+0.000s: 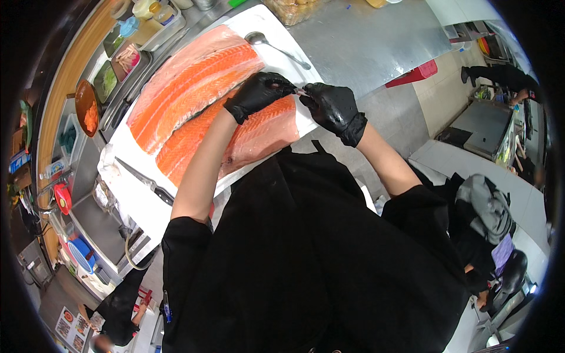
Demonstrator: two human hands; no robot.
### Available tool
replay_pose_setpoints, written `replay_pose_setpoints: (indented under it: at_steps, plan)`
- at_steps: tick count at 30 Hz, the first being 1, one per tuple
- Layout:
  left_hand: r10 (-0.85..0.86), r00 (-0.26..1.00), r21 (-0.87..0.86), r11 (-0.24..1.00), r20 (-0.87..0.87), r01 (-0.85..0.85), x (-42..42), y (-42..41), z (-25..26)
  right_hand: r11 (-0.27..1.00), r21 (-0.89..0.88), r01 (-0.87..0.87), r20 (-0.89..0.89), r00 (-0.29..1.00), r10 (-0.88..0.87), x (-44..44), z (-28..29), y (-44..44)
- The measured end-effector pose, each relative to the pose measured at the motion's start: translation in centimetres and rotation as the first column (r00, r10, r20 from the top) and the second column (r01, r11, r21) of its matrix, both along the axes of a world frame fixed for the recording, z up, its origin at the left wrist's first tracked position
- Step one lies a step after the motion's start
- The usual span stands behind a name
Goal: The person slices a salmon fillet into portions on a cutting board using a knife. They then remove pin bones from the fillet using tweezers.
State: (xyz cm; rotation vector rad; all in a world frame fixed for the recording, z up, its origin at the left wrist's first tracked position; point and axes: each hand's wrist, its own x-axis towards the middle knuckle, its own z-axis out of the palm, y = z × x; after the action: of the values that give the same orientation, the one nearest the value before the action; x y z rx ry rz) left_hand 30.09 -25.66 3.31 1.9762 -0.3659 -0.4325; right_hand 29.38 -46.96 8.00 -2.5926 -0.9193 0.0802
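Two large salmon fillets [190, 84] lie side by side, flesh up, on a white cutting board [282, 39]. My left hand [264, 90], in a black glove, is above the nearer fillet. My right hand [332, 106], also gloved in black, is just right of it, over the board's edge. Between the fingertips of both hands is a small, pale, thin piece [301, 92]; what it is cannot be told. A metal spoon [282, 52] rests on the board beyond my hands. A knife with a black handle [163, 195] lies at the board's left end, beside a white cloth [108, 165].
Containers of food [126, 57] and a brown bowl with orange pieces [90, 115] stand along the left. A plastic box [289, 11] sits on the steel counter [371, 44]. A red bin [415, 74] is below the counter. Other people are at lower left, lower right and upper right.
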Motion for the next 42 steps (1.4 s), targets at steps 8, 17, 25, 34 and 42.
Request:
replay_pose_setpoints:
  at_steps: [8,17,25,34,42]
  plan:
    - [0.051,0.996,-0.105,0.993,-0.076,-0.059,-0.2,-0.4,0.2,1.000,-0.016,-0.018,-0.026,1.000,0.017,-1.4,-0.7,0.9]
    - [0.482,0.743,-0.237,0.876,0.465,-0.420,-4.0,-2.3,0.2,0.996,0.063,-0.069,0.013,0.998,0.068,-0.8,-2.0,-0.1]
    - [-0.154,0.681,0.319,0.940,0.716,-0.122,-8.6,-3.0,-4.2,0.994,-0.036,-0.102,-0.078,0.992,0.099,0.3,-1.3,-0.6]
    - [-0.108,0.773,0.291,0.951,0.625,-0.103,-8.1,-3.1,-3.7,0.991,0.015,-0.135,-0.113,0.984,0.136,1.3,-2.3,-1.2]
    - [0.112,0.780,0.143,0.957,0.616,-0.251,-6.9,-3.5,-1.7,0.997,0.020,-0.076,-0.055,0.996,0.077,1.4,-0.3,-4.4]
